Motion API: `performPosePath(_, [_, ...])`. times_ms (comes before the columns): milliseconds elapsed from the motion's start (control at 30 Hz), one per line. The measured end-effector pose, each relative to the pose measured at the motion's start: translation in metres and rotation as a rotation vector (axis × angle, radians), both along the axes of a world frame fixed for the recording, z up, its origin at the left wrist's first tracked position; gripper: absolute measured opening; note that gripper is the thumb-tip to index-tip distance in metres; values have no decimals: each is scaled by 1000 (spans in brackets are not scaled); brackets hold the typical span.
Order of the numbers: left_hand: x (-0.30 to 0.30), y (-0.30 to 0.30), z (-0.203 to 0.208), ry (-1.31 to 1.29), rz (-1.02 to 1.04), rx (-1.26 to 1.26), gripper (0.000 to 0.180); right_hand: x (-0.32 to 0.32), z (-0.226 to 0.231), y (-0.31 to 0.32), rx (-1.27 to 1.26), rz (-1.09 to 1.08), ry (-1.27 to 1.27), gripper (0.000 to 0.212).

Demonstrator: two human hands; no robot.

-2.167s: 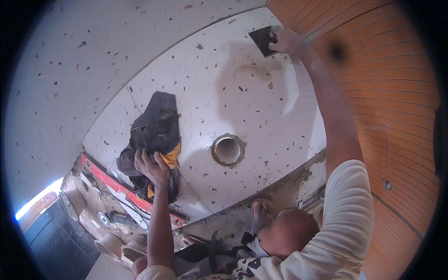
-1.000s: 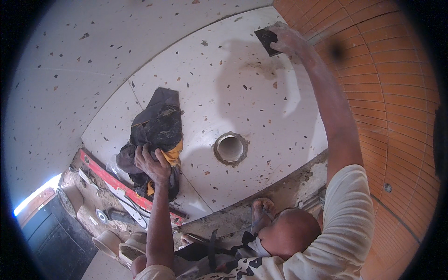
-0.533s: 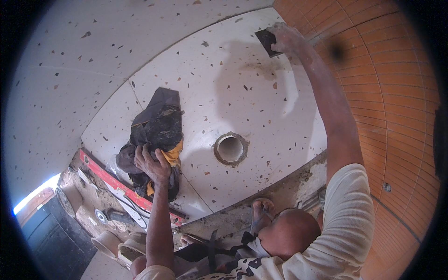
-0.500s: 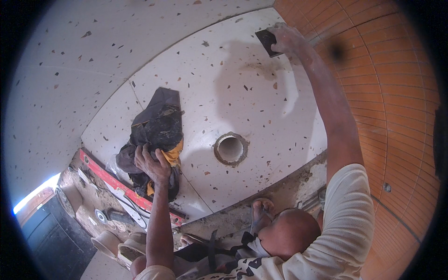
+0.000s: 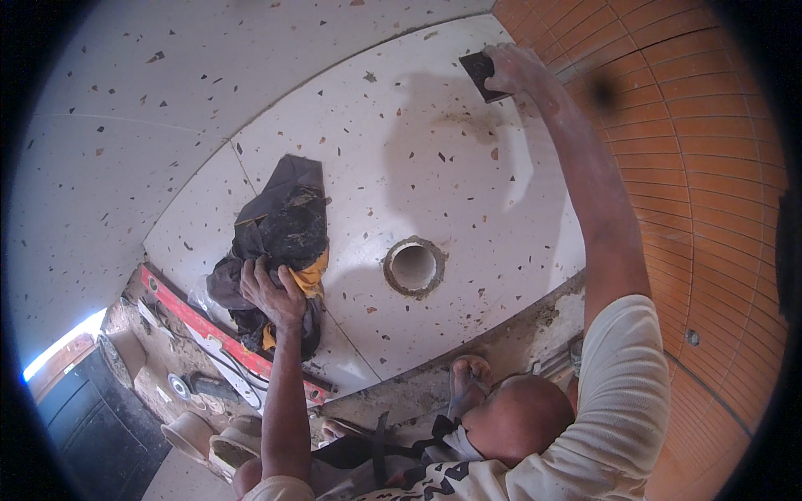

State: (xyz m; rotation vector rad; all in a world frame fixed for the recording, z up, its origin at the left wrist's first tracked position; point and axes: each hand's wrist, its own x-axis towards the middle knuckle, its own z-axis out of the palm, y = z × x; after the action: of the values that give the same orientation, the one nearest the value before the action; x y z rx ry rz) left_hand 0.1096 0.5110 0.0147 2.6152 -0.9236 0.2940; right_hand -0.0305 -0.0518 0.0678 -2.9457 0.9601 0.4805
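My left hand (image 5: 274,292) presses down on a crumpled dark cloth bundle (image 5: 288,221) with yellow parts, fingers spread over it. The bundle lies on the pale speckled floor tiles (image 5: 359,192). Far to the right, my outstretched right arm ends where the tiled floor meets the orange wall; there my right hand (image 5: 518,71) is closed on a flat black spreader (image 5: 482,77). Its handle, if any, is hidden by the fingers. The spreader's face is against or just above the tile near the corner. A faint dusty smear lies on the tile beside it.
A round pipe opening (image 5: 414,267) sits in the floor tile between my hands. A red spirit level (image 5: 209,330) lies along the tile edge at left. Orange ribbed wall tiles (image 5: 702,167) rise at right. Beige buckets (image 5: 190,432) stand at lower left. My bare foot (image 5: 469,376) is below the tile edge.
Hardly anything differs. My right hand and the spreader have shifted very slightly, and the view has moved a touch. My left hand stays on the bundle.
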Motion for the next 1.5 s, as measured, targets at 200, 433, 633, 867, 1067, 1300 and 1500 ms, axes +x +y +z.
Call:
performPosePath(200, [0, -1, 0, 6, 5, -1, 45, -12, -7, 0, 20, -35, -98, 57])
performPosePath(433, [1, 0, 0, 7, 0, 1, 45, -16, -12, 6, 51, -71, -197, 52])
performPosePath(633, [1, 1, -1, -13, -1, -7, 45, -10, -9, 3, 114, -3, -172, 51])
performPosePath(867, [0, 1, -3, -7, -4, -10, 45, -14, -14, 2, 115, 69, -245, 49])
performPosePath(1067, [1, 3, -2, -13, -7, -6, 44, -14, -18, -2, 165, 124, -260, 44])
performPosePath(1300, [0, 2, -2, -9, -4, -7, 45, -21, -23, -5, 219, 165, -330, 43])
performPosePath(1500, [0, 1, 2, 4, 5, -4, 45, -33, -15, 4, 271, -88, -569, 41])
